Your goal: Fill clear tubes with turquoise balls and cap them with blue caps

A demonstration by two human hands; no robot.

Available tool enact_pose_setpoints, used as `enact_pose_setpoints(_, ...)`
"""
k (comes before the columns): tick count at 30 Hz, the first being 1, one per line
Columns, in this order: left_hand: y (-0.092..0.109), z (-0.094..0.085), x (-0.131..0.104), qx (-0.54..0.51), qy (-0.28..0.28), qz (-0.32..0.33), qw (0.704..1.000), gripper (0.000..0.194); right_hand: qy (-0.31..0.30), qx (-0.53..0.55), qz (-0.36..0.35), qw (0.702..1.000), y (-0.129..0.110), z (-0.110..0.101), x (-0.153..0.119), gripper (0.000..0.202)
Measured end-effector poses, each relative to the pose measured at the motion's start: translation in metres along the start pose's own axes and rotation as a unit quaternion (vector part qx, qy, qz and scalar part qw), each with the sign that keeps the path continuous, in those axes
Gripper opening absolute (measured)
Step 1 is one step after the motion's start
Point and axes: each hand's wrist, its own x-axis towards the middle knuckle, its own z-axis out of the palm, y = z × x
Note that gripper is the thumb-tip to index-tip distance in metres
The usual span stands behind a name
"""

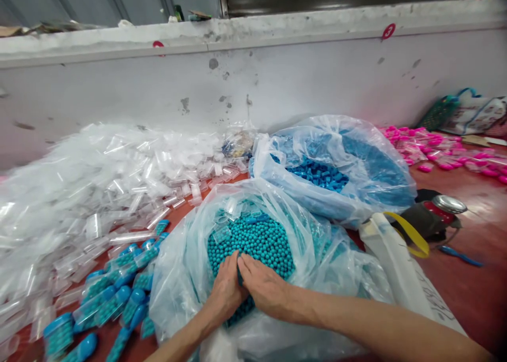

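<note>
My left hand (229, 283) and my right hand (261, 285) meet over a heap of teal beads (257, 243) inside an open clear plastic bag (178, 267). The fingers of both hands are curled and pressed towards each other. What lies between them, if anything, is hidden. Some clear tubes and a blue piece (257, 218) rest on the beads at the far side of the bag. To the left lie several clear tubes with blue caps, filled with teal beads (101, 305).
Clear empty tubes (119, 167) form a large pile at the left. Behind stands a bag of blue caps (317, 177). A white sack (400, 267), a dark object with a metal lamp-like top (447, 203) and pink pieces (431, 145) are on the right. A wall (297, 82) closes the back.
</note>
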Motion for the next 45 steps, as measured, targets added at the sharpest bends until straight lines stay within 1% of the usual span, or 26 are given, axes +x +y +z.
enact_pose_setpoints(2,0.0,0.003,-0.001,0.056,-0.014,0.006,0.998,0.06,-0.02,-0.041,0.01,0.999,-0.001,0.006,-0.007,0.057)
enact_pose_setpoints(4,0.004,0.002,-0.002,0.1,-0.041,-0.003,0.994,0.06,-0.053,-0.044,0.025,0.997,0.004,0.0,-0.004,0.05)
enact_pose_setpoints(6,0.009,-0.003,-0.003,0.13,-0.062,-0.017,0.989,0.057,-0.072,-0.041,0.046,0.995,0.013,-0.015,0.011,0.035)
enact_pose_setpoints(8,0.011,-0.008,-0.003,0.148,-0.065,-0.019,0.987,0.054,-0.054,-0.061,0.058,0.995,0.022,-0.03,0.035,0.024)
enact_pose_setpoints(10,0.01,-0.011,-0.004,0.165,-0.044,-0.021,0.985,0.052,-0.021,-0.094,0.033,0.995,0.03,-0.038,0.064,0.023)
enact_pose_setpoints(13,0.0,-0.013,-0.005,0.183,0.005,-0.031,0.983,0.045,-0.013,-0.137,-0.051,0.989,0.036,-0.03,0.101,0.023)
enact_pose_setpoints(15,-0.009,-0.014,-0.006,0.182,0.036,-0.028,0.982,0.042,-0.011,-0.164,-0.076,0.984,0.038,-0.018,0.114,0.022)
enact_pose_setpoints(17,-0.017,-0.016,-0.004,0.174,0.064,-0.017,0.983,0.045,-0.021,-0.178,-0.081,0.981,0.039,-0.007,0.115,0.02)
enact_pose_setpoints(19,-0.024,-0.019,-0.001,0.163,0.078,0.003,0.984,0.047,-0.035,-0.18,-0.077,0.98,0.04,-0.003,0.108,0.019)
enact_pose_setpoints(20,-0.025,-0.02,0.001,0.159,0.074,0.015,0.984,0.048,-0.038,-0.177,-0.073,0.981,0.041,-0.003,0.103,0.02)
enact_pose_setpoints(23,-0.024,-0.026,0.008,0.163,0.034,0.061,0.984,0.049,-0.048,-0.133,-0.064,0.988,0.043,-0.01,0.086,0.026)
enact_pose_setpoints(26,-0.018,-0.03,0.009,0.184,0.0,0.125,0.975,0.049,-0.117,-0.07,-0.051,0.989,0.044,-0.02,0.074,0.027)
enact_pose_setpoints(28,-0.013,-0.029,0.008,0.184,-0.014,0.155,0.97,0.056,-0.165,-0.052,-0.039,0.984,0.043,-0.024,0.07,0.024)
enact_pose_setpoints(30,-0.01,-0.026,0.007,0.167,-0.033,0.155,0.973,0.06,-0.179,-0.016,-0.027,0.983,0.043,-0.025,0.067,0.026)
enact_pose_setpoints(31,-0.007,-0.024,0.006,0.156,-0.045,0.142,0.976,0.06,-0.175,0.028,-0.007,0.984,0.043,-0.025,0.065,0.03)
enact_pose_setpoints(33,-0.002,-0.021,0.004,0.131,-0.071,0.107,0.983,0.056,-0.152,0.151,0.063,0.975,0.043,-0.023,0.061,0.042)
enact_pose_setpoints(35,0.003,-0.021,0.0,0.103,-0.086,0.075,0.988,0.056,-0.104,0.243,0.132,0.955,0.043,-0.02,0.053,0.049)
enact_pose_setpoints(36,0.006,-0.023,-0.003,0.086,-0.089,0.062,0.99,0.059,-0.07,0.248,0.148,0.955,0.042,-0.019,0.046,0.047)
enact_pose_setpoints(37,0.008,-0.026,-0.006,0.072,-0.093,0.049,0.992,0.064,-0.033,0.232,0.146,0.961,0.04,-0.018,0.038,0.042)
enact_pose_setpoints(38,0.009,-0.029,-0.009,0.061,-0.099,0.036,0.993,0.069,-0.006,0.203,0.13,0.97,0.039,-0.017,0.029,0.037)
enact_pose_setpoints(39,0.01,-0.033,-0.012,0.06,-0.111,0.024,0.992,0.075,-0.003,0.172,0.104,0.98,0.037,-0.017,0.019,0.032)
enact_pose_setpoints(40,0.011,-0.038,-0.015,0.068,-0.131,0.015,0.989,0.079,-0.023,0.142,0.075,0.987,0.035,-0.016,0.008,0.027)
enact_pose_setpoints(42,0.012,-0.045,-0.016,0.109,-0.184,0.003,0.977,0.076,-0.112,0.089,0.044,0.989,0.033,-0.017,-0.012,0.022)
enact_pose_setpoints(43,0.013,-0.047,-0.014,0.133,-0.212,0.0,0.968,0.07,-0.15,0.059,0.059,0.985,0.033,-0.018,-0.019,0.02)
enact_pose_setpoints(44,0.014,-0.047,-0.011,0.155,-0.234,-0.002,0.96,0.062,-0.17,0.027,0.087,0.981,0.034,-0.019,-0.025,0.02)
enact_pose_setpoints(45,0.016,-0.047,-0.008,0.174,-0.251,-0.008,0.952,0.055,-0.17,-0.006,0.122,0.978,0.035,-0.02,-0.029,0.021)
